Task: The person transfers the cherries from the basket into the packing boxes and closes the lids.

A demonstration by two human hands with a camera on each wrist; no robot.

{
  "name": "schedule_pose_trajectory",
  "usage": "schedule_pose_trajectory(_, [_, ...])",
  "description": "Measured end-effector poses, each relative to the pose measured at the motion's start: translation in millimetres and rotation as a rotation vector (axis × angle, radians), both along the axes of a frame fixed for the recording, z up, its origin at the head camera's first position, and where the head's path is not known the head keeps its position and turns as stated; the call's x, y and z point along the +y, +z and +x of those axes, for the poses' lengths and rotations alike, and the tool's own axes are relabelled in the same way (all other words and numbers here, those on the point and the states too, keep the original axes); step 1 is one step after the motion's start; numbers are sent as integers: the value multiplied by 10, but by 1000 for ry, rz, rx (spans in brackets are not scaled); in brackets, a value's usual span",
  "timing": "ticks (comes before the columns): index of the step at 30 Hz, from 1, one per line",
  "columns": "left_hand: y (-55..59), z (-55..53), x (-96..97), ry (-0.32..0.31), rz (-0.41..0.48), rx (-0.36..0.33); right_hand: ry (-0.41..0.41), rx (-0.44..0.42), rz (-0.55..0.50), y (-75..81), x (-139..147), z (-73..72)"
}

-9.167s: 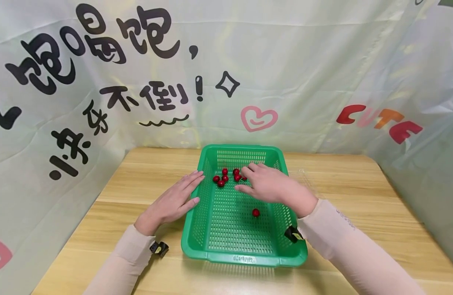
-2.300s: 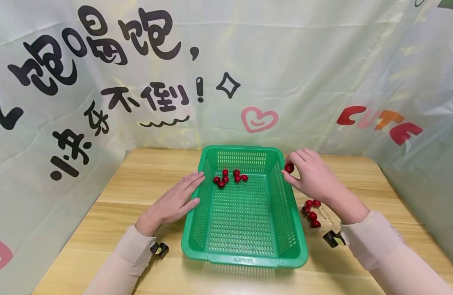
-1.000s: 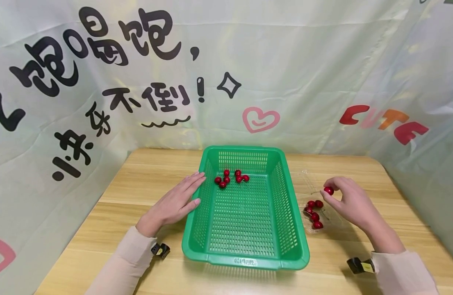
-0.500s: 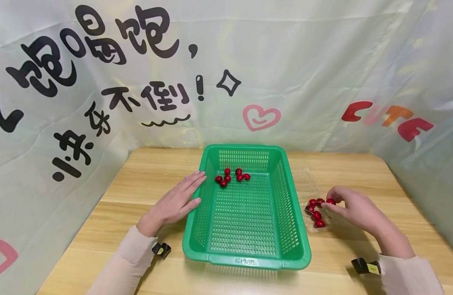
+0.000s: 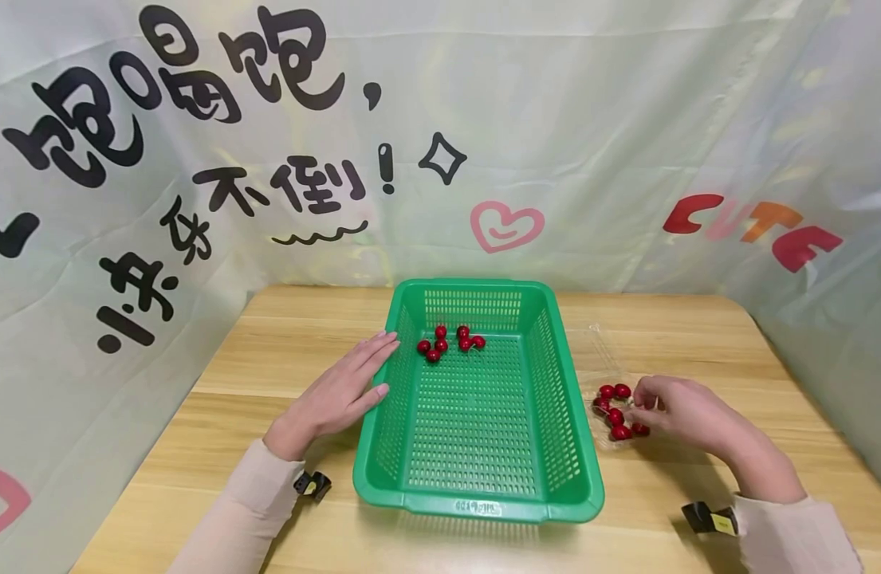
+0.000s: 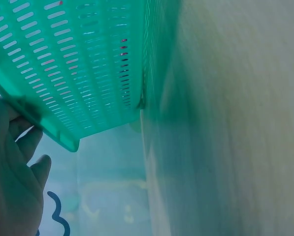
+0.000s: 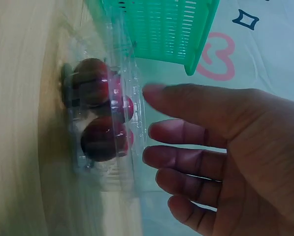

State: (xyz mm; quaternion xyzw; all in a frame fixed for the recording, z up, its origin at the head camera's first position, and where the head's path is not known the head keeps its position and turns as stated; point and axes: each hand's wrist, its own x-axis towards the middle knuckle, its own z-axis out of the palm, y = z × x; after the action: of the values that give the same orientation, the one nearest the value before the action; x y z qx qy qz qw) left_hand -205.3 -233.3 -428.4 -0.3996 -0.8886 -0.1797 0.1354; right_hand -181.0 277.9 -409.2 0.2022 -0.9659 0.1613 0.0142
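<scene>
My left hand [image 5: 340, 391] rests with straight fingers on the left rim of a green perforated plastic basket [image 5: 479, 509]. At the basket's far end lie two small groups of red cherries [image 5: 433, 355], some with stems. To its right stands a clear plastic box [image 7: 132, 169] with its lid [image 5: 598, 351] folded back. Several cherries [image 5: 620, 432] sit in this box, and one more cherry [image 5: 640, 429] lies under my right hand at the box's right side. My right hand [image 5: 687, 410] hovers over that side, fingers parted and holding nothing in the right wrist view.
Everything stands on a light wooden table [image 5: 289, 335]. A printed white cloth [image 5: 598, 143] hangs behind and along both sides. The basket's tall right wall [image 5: 562, 399] stands between the two groups in the basket and the clear box.
My right hand left the basket, carried a cherry over its right rim to the clear box and let it go there. The single cherry near the basket's front is gone. My left hand stayed put.
</scene>
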Motion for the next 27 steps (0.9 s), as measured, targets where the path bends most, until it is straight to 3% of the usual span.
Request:
schedule_pose_trajectory(13, [23, 15, 4, 5, -4, -11, 8, 11, 3, 33, 3, 21])
schedule_pose_trajectory(21, [21, 15, 11, 6, -1, -23, 30, 86, -3, 151, -67, 4])
schedule_pose_trajectory(27, [9, 13, 0, 7, 1, -9, 109, 181, 9, 322, -182, -41])
